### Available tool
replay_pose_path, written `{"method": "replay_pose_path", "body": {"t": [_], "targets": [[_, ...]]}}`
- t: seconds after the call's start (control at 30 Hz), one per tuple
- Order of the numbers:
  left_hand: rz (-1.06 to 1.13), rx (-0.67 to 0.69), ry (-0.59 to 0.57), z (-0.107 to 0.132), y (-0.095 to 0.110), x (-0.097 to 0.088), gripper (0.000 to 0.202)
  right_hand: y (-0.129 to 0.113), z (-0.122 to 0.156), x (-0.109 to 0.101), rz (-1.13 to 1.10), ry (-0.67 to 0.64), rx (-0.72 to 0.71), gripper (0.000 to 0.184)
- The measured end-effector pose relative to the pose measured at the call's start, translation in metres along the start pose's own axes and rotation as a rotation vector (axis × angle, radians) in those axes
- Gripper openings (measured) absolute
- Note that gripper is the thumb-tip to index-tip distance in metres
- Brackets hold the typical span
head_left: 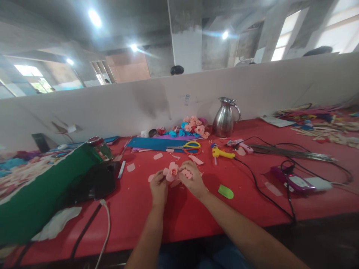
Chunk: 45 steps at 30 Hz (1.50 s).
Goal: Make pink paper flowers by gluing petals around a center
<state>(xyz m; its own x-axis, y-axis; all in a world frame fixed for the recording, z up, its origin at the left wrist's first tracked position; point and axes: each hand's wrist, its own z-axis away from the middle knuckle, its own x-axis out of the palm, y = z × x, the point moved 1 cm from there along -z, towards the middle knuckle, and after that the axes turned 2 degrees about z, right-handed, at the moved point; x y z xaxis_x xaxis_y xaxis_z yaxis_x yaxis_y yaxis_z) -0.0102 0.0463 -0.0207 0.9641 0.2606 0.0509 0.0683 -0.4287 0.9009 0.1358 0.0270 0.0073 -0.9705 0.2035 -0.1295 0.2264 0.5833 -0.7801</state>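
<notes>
A pink foam flower (172,173) is held over the red table (174,213) between both my hands. My left hand (158,187) pinches its lower left side, fingers closed. My right hand (191,178) is curled against the flower's right side, pressing pink petals to it. Loose pink petal pieces (157,156) lie on the table just beyond the hands. Scissors with yellow and red handles (191,147) rest on blue foam sheets (157,144) behind the flower.
A yellow glue gun (221,152) with a black cord lies right of the scissors, a steel jug (225,117) behind it. Finished foam flowers (193,127) sit by the white partition. A green roll (42,194) and black bag lie left; a purple device (294,183) and wire rods right.
</notes>
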Motion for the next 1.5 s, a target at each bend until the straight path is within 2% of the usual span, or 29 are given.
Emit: {"method": "replay_pose_path", "body": {"t": [0.13, 0.73, 0.9, 1.07, 1.23, 1.33, 1.5], "targets": [[-0.019, -0.006, 0.000, 0.000, 0.001, 0.001, 0.014, 0.003, 0.001, 0.001, 0.019, 0.019, 0.016, 0.007], [0.186, -0.161, 0.013, 0.001, 0.000, 0.004, 0.015, 0.004, 0.004, 0.006, 0.025, 0.018, 0.036, 0.008], [0.157, -0.152, 0.015, 0.001, -0.004, 0.002, 0.014, 0.005, 0.004, 0.005, 0.013, 0.036, 0.027, 0.008], [0.071, -0.108, 0.021, 0.000, -0.001, 0.001, 0.011, -0.002, 0.005, 0.000, 0.068, 0.082, -0.078, 0.007], [-0.018, -0.023, -0.032, 0.000, -0.002, 0.000, 0.011, -0.007, 0.008, 0.000, 0.178, 0.041, -0.179, 0.015], [-0.016, -0.030, -0.042, 0.000, -0.005, 0.000, 0.007, -0.005, 0.010, 0.001, 0.266, 0.009, -0.212, 0.018], [-0.001, -0.061, -0.032, 0.001, -0.004, 0.001, 0.004, -0.001, 0.010, 0.001, 0.354, 0.008, -0.258, 0.014]]}}
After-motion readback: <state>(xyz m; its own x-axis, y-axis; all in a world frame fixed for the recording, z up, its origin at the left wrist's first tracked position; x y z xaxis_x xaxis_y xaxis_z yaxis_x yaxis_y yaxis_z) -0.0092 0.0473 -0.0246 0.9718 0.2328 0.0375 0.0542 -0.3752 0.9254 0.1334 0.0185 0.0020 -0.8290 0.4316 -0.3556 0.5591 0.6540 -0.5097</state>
